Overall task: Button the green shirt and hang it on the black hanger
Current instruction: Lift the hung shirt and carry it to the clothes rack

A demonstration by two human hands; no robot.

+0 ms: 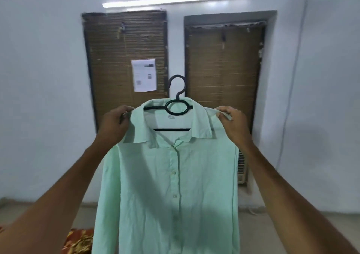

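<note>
**Shirt on the hanger, shoulders being squared**

We hold the green shirt [171,185] up before two shuttered windows [126,59], buttoned down the front and draped on the black hanger [176,105]. Our left hand [115,123] and right hand [231,121] each pinch a shoulder seam. We should tug both sides evenly so the collar [202,121] sits centred.

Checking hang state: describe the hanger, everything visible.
The hanger is black, looks plastic: open hook on top, oval ring below it, thin shoulder arms and a straight lower bar. It sits upright inside the green shirt, neck showing through the open collar, arms hidden by fabric. Left hand and right hand pinch the shirt shoulders; the hook hangs on nothing.
</note>
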